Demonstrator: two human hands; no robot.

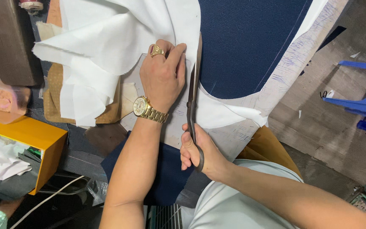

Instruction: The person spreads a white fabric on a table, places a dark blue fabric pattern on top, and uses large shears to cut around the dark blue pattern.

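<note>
The left hand [162, 76] lies flat with fingers spread loosely, pressing the white cloth [106, 46] onto a pale pattern piece [172, 127] on the table [293, 63]; it grips nothing. The right hand [198, 152] is clenched around the handles of long shears [193, 91], whose blades lie nearly closed along the cloth's right edge, just beside the left fingertips. Navy fabric [246, 42] lies under and to the right of the blades. The cloth looks thin, light and limp, bunching in folds at the left, so it likely shifts easily and is best pinned flat close to the cut line. The shears look heavy and stiff, best held by their loops.
</note>
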